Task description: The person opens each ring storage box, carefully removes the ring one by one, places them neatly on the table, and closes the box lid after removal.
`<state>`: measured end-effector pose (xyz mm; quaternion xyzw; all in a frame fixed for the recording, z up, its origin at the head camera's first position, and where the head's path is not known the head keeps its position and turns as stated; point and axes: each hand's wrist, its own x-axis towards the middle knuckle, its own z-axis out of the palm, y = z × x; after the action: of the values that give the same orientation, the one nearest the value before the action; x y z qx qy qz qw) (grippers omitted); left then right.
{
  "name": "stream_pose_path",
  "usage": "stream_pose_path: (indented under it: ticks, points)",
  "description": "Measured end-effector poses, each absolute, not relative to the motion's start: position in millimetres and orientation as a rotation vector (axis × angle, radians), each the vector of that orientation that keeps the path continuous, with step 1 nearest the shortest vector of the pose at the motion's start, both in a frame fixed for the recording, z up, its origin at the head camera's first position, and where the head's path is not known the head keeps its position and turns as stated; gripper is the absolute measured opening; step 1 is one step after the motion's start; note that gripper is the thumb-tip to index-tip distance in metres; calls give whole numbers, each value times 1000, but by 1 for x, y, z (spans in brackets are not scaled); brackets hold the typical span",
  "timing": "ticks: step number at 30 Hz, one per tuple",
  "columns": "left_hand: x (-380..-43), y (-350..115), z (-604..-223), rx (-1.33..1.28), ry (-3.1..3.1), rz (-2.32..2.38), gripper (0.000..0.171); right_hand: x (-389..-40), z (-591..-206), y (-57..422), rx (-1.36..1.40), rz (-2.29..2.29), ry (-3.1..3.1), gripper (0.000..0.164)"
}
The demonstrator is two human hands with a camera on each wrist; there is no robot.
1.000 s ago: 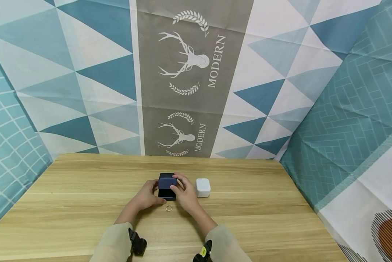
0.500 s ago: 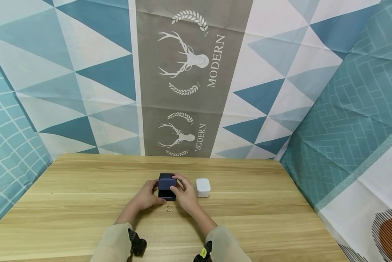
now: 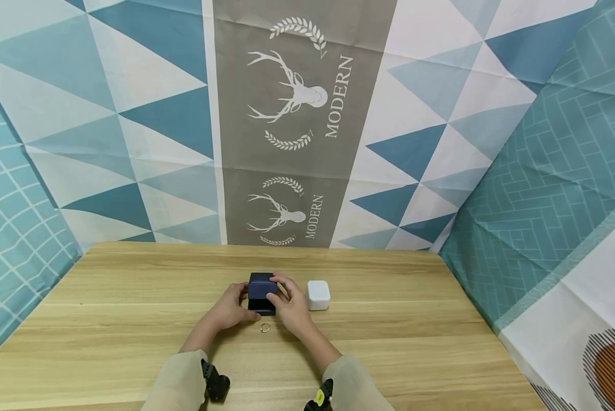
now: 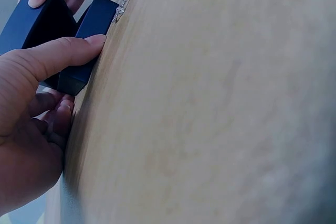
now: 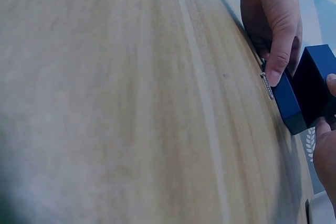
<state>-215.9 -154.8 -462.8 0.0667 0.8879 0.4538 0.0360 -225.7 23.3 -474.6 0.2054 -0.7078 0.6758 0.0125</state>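
Note:
A dark blue ring box (image 3: 263, 290) stands on the table with its lid (image 4: 39, 22) tilted up, so the black inside shows. At its left side my left hand (image 3: 232, 308) grips the base (image 4: 83, 66), the thumb across the front edge and fingers at the side. My right hand (image 3: 292, 306) holds the lid from the right, thumb on its front and a fingertip at the top. Just in front of the box lies a ring (image 4: 122, 8) set with small clear stones, touched by neither hand. What is inside the base is hidden.
To the right of the box, beside my right hand, stands a small white rounded cube (image 3: 318, 295). The wooden table (image 3: 133, 319) ends at a patterned cloth wall (image 3: 297, 205) behind. A teal cloth (image 3: 543, 188) hangs on the right side.

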Motion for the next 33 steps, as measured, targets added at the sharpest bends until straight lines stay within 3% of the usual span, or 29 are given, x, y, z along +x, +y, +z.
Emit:
stream_pose_path:
  ticks: [33]
  points:
    - [-216,-156,-463,202,2718,1387,86,-224,-473,25,607,2038,-2275,32]
